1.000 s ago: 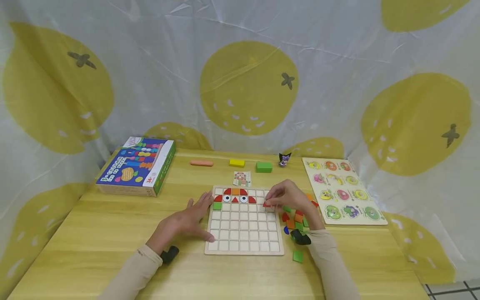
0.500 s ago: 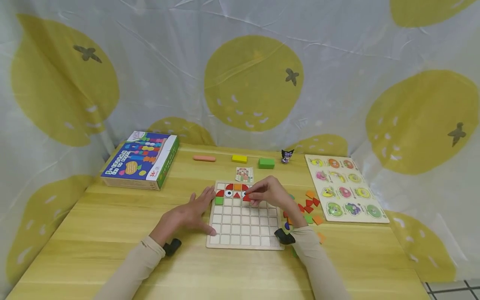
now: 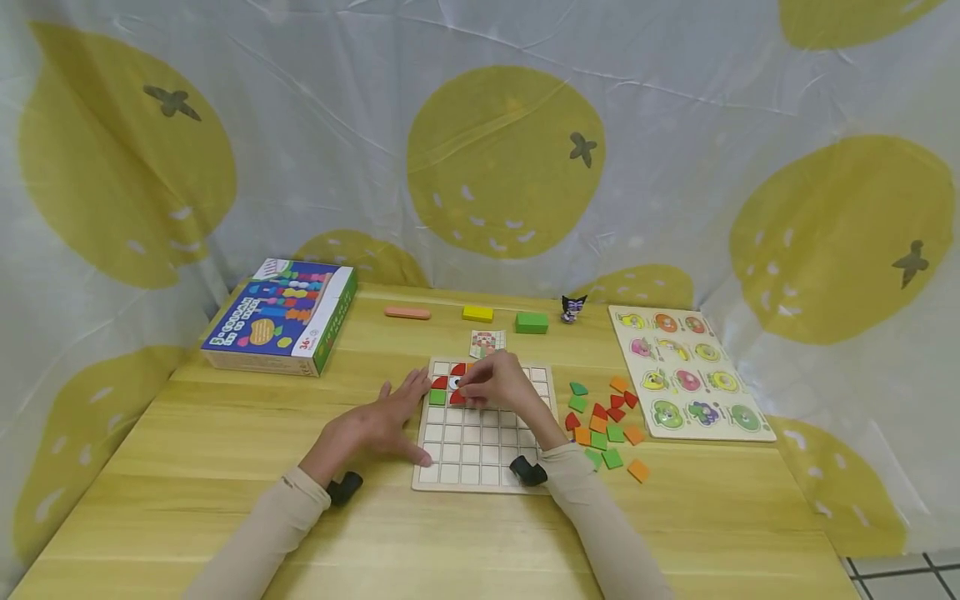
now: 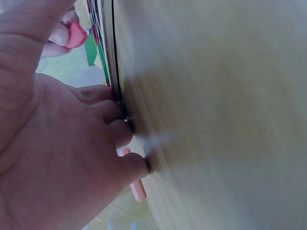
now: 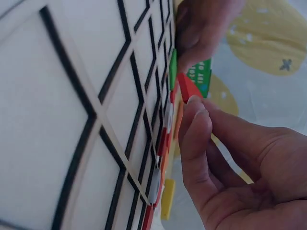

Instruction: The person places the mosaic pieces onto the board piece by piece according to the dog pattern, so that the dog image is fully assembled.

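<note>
A wooden grid board (image 3: 469,455) lies on the table with several coloured tiles set in its top left cells. Among them are a green square tile (image 3: 437,397), a red tile (image 3: 441,383) and a white eye tile (image 3: 453,383); others are hidden by my right hand (image 3: 501,385). That hand pinches a red quarter-circle tile (image 5: 188,88) between thumb and fingertips, over the board next to the green square. My left hand (image 3: 378,423) rests along the board's left edge, fingers spread, fingertips at the board and tabletop in the left wrist view.
Loose green, orange and red tiles (image 3: 615,433) lie right of the board. A printed pattern card (image 3: 487,342) lies behind it. Further back are a pink stick (image 3: 407,313), yellow block (image 3: 477,314), green block (image 3: 532,323) and figurine (image 3: 572,309). A toy box (image 3: 277,317) and fruit puzzle (image 3: 686,375) flank them.
My right hand has carried the red quarter-circle tile leftward across the board, from its right side to near the green square. The left hand has stayed at the left edge.
</note>
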The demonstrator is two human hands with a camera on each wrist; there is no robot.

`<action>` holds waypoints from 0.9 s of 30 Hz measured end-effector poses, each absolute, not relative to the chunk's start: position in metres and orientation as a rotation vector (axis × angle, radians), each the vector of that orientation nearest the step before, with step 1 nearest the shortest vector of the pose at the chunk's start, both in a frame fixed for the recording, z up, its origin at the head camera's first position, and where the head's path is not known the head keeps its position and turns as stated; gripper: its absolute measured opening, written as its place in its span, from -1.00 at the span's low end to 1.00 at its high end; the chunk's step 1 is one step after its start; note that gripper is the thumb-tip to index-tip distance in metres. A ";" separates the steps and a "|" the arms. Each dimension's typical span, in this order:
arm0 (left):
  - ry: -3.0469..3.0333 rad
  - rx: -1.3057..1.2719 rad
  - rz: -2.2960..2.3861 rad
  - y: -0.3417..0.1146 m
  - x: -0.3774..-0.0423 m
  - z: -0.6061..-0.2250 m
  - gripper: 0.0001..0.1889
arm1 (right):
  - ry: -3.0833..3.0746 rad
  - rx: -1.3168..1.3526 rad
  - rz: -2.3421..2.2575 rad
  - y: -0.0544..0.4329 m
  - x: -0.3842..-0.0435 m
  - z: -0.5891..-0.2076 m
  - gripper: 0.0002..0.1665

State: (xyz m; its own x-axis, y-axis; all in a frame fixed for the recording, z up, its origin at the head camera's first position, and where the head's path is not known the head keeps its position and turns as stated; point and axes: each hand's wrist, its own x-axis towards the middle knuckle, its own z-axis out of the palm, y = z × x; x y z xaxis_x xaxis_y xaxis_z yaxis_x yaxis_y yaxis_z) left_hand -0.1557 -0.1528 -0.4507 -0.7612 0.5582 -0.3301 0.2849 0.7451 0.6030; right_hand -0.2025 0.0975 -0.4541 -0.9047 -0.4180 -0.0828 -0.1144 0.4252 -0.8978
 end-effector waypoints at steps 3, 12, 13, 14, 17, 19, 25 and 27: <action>2.444 0.638 0.734 -0.153 -0.156 -0.450 0.42 | 2.435 -0.439 -1.440 0.091 -0.203 -0.457 -0.97; 2.447 0.634 0.728 -0.152 -0.155 -0.450 0.42 | 2.547 -0.427 -1.312 0.087 -0.204 -0.462 -0.93; 2.446 0.632 0.727 -0.152 -0.155 -0.450 0.42 | 2.556 -0.436 -1.293 0.087 -0.204 -0.462 -0.94; 2.446 0.631 0.728 -0.152 -0.155 -0.451 0.42 | 2.560 -0.444 -1.279 0.087 -0.204 -0.462 -0.95; 2.443 0.629 0.735 -0.152 -0.155 -0.450 0.42 | 2.568 -0.465 -1.257 0.086 -0.203 -0.462 -0.96; 2.442 0.629 0.738 -0.152 -0.155 -0.450 0.42 | 2.582 -0.479 -1.248 0.086 -0.202 -0.462 -0.95; 2.444 0.629 0.744 -0.152 -0.155 -0.451 0.42 | 2.618 -0.508 -1.224 0.086 -0.201 -0.461 -0.94; 2.443 0.634 0.748 -0.152 -0.155 -0.451 0.42 | 2.623 -0.515 -1.211 0.085 -0.201 -0.461 -0.95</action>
State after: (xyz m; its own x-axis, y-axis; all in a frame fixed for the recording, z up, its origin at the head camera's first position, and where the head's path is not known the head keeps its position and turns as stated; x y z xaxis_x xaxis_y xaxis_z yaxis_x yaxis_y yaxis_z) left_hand -0.1547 -0.1524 -0.4509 -0.7647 0.5569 -0.3241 0.2800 0.7402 0.6113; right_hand -0.2013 0.0854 -0.4605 -0.9178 -0.3949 -0.0403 -0.2255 0.6023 -0.7658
